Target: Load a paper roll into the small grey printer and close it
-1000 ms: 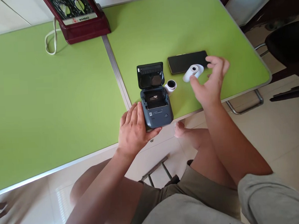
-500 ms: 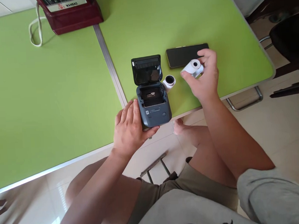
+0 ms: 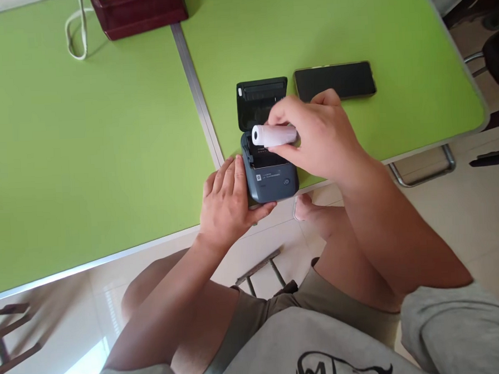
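Observation:
A small dark blue-grey printer stands at the front edge of the green table with its black lid raised. My left hand is wrapped round the printer's left side and front, thumb along its near edge. Over the printer's inner compartment, my right hand pinches a white paper roll, held lengthwise from left to right. The roll's left end, with a dark core, shows; its right end is inside my fingers. The second white roll seen earlier is hidden behind my right hand.
A black phone lies behind my right hand on the green table. A dark red object with a white cord sits at the back left. A metal strip crosses the table.
My right hand has moved left with the white roll, from beside the phone to above the open printer, and the roll has turned. My left hand stays on the printer. The view has shifted slightly.

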A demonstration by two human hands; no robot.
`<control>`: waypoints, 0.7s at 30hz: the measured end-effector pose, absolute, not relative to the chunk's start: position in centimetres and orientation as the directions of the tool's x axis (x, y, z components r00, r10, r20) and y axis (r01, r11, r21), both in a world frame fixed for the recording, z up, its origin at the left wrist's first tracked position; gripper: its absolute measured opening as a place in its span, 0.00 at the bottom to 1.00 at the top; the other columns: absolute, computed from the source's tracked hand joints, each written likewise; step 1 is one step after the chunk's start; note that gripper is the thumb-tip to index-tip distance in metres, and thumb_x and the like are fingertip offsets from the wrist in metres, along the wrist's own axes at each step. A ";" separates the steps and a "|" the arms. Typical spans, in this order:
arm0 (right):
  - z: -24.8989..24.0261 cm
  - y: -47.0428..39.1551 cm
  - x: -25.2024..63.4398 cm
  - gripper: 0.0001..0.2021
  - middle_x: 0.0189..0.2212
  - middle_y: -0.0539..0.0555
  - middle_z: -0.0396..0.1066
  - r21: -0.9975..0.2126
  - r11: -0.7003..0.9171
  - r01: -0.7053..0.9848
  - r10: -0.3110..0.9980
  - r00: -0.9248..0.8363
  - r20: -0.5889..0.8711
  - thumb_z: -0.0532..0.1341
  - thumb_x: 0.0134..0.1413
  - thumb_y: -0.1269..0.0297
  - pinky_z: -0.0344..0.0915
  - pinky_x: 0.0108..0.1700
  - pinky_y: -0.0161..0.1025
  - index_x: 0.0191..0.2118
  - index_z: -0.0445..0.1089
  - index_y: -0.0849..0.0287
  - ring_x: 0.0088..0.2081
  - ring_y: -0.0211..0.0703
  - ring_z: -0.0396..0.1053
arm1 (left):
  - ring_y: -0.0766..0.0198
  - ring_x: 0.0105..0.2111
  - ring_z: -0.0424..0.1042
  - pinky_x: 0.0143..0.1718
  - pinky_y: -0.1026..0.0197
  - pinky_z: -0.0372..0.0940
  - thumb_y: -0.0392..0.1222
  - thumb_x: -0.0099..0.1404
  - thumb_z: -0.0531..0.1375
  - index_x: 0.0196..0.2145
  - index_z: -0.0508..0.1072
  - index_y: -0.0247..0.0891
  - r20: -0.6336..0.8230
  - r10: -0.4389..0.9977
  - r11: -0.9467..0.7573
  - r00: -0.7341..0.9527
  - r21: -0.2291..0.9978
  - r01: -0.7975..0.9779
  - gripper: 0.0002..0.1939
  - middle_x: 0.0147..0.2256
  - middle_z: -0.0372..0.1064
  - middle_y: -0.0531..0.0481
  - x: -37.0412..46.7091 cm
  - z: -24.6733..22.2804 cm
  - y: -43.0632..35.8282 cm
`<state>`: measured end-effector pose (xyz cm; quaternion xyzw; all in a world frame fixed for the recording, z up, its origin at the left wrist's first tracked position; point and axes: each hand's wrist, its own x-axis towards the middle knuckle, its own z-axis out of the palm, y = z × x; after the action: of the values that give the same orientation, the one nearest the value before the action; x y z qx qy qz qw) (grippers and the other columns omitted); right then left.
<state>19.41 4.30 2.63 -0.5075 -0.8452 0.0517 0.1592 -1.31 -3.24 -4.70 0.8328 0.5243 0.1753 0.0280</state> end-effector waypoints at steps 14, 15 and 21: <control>3.5 3.2 19.2 0.10 0.37 0.51 0.78 -0.351 0.566 0.746 0.823 -0.541 0.174 0.60 0.64 0.69 0.55 0.51 0.50 0.33 0.76 0.54 0.42 0.46 0.72 | 0.40 0.67 0.67 0.64 0.46 0.60 0.76 0.69 0.52 0.71 0.57 0.23 0.316 0.867 -0.477 0.384 0.306 0.824 0.53 0.64 0.67 0.24 -1.4 -5.0 -3.3; 3.5 3.0 19.3 0.10 0.35 0.51 0.77 -0.360 0.581 0.730 0.810 -0.563 0.165 0.60 0.62 0.70 0.55 0.50 0.50 0.32 0.76 0.54 0.41 0.46 0.71 | 0.41 0.67 0.67 0.64 0.46 0.61 0.74 0.70 0.53 0.70 0.59 0.27 0.325 0.863 -0.485 0.387 0.316 0.816 0.50 0.63 0.68 0.26 -1.5 -4.9 -3.3; 3.4 2.8 20.2 0.14 0.30 0.52 0.77 -0.413 0.626 0.662 0.779 -0.562 0.279 0.61 0.64 0.59 0.55 0.52 0.56 0.27 0.77 0.54 0.43 0.51 0.70 | 0.39 0.68 0.65 0.61 0.42 0.63 0.67 0.72 0.57 0.64 0.69 0.46 0.313 0.843 -0.523 0.437 0.288 0.803 0.32 0.62 0.69 0.31 -1.7 -4.6 -3.4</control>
<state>20.15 2.82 3.38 -0.4121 -0.8739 0.1320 0.2216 -1.66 -3.42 -4.56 0.8462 0.4862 0.2126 0.0480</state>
